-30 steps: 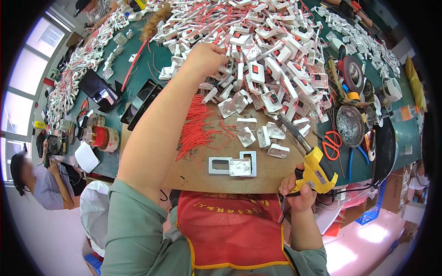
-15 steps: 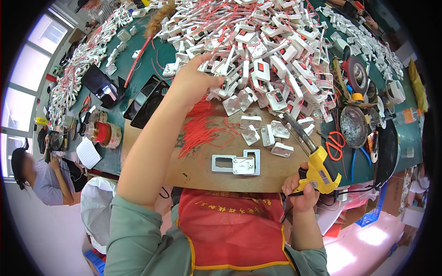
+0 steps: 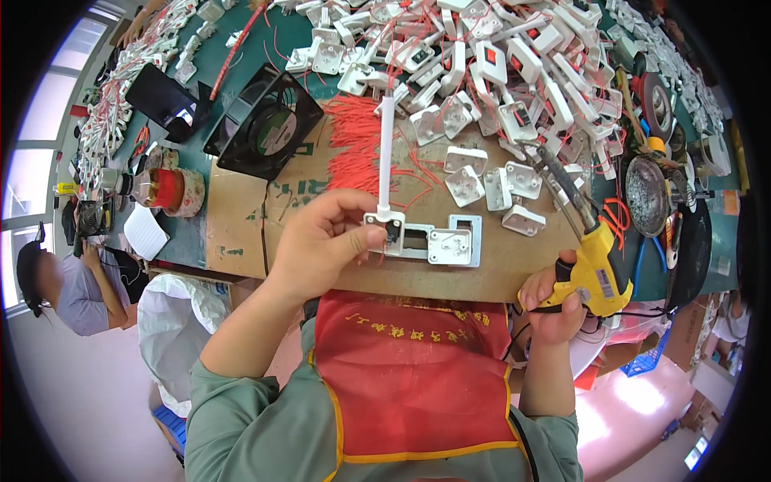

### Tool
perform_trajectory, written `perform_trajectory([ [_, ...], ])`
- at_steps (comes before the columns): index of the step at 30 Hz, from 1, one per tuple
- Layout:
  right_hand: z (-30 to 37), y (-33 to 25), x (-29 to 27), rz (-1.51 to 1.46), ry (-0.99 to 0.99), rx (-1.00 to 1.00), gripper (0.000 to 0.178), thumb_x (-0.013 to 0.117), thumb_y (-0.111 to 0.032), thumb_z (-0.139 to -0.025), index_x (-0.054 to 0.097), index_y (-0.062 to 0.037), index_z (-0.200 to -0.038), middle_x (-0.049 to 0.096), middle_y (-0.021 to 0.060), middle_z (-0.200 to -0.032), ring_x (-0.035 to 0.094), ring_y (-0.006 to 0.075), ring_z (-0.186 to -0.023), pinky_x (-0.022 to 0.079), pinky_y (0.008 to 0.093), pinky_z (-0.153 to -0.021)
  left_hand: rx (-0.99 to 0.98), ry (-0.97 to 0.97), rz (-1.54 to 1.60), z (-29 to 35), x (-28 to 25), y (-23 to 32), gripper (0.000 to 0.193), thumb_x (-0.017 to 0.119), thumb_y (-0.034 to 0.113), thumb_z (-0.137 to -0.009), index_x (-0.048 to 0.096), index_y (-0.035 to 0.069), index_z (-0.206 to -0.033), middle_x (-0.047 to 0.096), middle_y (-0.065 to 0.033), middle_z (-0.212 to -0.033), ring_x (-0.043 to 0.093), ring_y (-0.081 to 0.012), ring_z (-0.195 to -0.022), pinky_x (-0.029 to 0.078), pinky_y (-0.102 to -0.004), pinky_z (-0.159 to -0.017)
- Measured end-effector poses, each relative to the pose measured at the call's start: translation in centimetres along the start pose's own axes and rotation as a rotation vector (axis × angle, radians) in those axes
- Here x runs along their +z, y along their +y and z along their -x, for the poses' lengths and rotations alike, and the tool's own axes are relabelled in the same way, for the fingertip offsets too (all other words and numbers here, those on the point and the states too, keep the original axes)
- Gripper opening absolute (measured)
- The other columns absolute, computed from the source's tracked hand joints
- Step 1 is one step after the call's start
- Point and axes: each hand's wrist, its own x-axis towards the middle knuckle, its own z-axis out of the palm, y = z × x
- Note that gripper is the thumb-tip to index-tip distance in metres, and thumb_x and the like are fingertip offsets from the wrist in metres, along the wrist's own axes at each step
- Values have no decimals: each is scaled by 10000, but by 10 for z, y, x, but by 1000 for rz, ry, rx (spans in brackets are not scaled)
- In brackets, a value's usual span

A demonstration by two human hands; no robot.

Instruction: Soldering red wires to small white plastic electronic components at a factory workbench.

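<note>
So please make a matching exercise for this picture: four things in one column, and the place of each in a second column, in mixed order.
Things:
1. yellow soldering gun
2. long white plastic part
3. black fan
4. red tape roll

Places:
a. on the green table, left of the cardboard
b. in the left hand
c. in the right hand
d. flat on the table, upper left

Pairs: 1-c, 2-b, 3-d, 4-a

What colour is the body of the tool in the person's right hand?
Yellow, with a dark metal tip: the soldering gun gripped by the right hand, clearest in the head view.
</note>
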Motion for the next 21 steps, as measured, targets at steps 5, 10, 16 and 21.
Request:
perform_trajectory([
  [5, -3, 1, 0, 112, -47, -54, 700, 653, -472, -891, 393, -9, -1348, 487, 27, -704, 498, 144, -539, 433, 288, -492, 149, -16, -59, 1, 12, -18, 232, 693, 20, -885, 591, -1, -1092, 669, -45, -941, 652, -112, -842, 526, -253, -724],
  [10, 0, -1, 1, 58, -6, -30, 693, 687, -430, -868, 414, 6, -1332, 517, 47, -702, 518, 162, -567, 449, 318, -539, 151, 34, -542, -7, 19, 2, 187, 730, 54, -840, 635, 4, -993, 673, -78, -881, 655, -146, -798, 514, -288, -703],
  [16, 0, -2, 3, 58, -6, -3, 727, 718, -436, -850, 411, 0, -1344, 523, 50, -705, 520, 170, -569, 452, 324, -549, 313, 11, -747, -14, 18, -4, 167, 745, 79, -803, 661, 17, -934, 670, -95, -891, 649, -202, -772, 510, -316, -677],
  [21, 0, -4, 4, 56, 14, 2, 757, 748, -443, -828, 413, -4, -1347, 525, 53, -702, 522, 176, -561, 451, 329, -550, 494, -15, -924, -16, 13, -1, 180, 763, 80, -782, 669, 20, -923, 673, -93, -934, 649, -242, -774, 517, -330, -664],
])
